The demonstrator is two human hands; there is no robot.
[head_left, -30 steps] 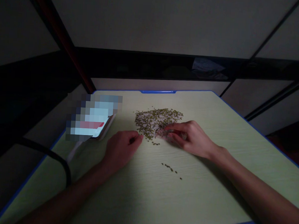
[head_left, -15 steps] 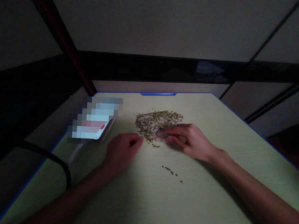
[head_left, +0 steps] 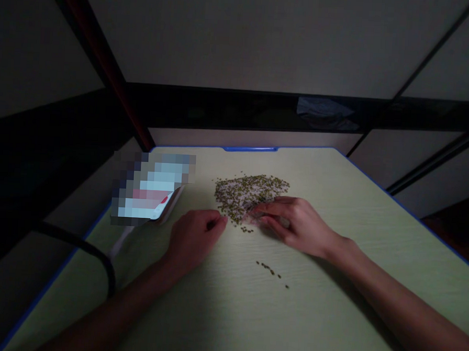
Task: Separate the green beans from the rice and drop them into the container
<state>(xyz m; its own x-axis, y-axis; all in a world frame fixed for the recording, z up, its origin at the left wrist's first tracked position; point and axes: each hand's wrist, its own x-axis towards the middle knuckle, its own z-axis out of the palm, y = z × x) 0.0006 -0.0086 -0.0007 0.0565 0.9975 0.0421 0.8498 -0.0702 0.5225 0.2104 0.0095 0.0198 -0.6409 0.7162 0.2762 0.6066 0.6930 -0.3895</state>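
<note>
A heap of small green beans mixed with white grains point(head_left: 245, 192) lies spread on the light wood-grain table point(head_left: 336, 191). My right hand point(head_left: 295, 220) reaches into the heap's near right edge, its bent fingers and thumb drawn together low among the grains. What sits between those fingertips is too small to make out. Close to the near left edge of the heap rests my left hand point(head_left: 196, 233), curled, with thumb and forefinger pressed together. Whatever it may hold is hidden. Nearer to me, a short row of several loose green beans point(head_left: 271, 270) lies on the tabletop.
A phone with a lit, pixelated screen point(head_left: 151, 189) leans at the table's left side. A dark cable point(head_left: 77, 243) curves over the left edge near my forearm. Behind the table stand pale panels with a black band point(head_left: 230, 107). Blue trim point(head_left: 251, 149) runs along the table's edge.
The whole view has shifted slightly, with everything sitting a little farther right and lower. My hands keep nearly the same places by the heap; the right fingers have moved only slightly.
</note>
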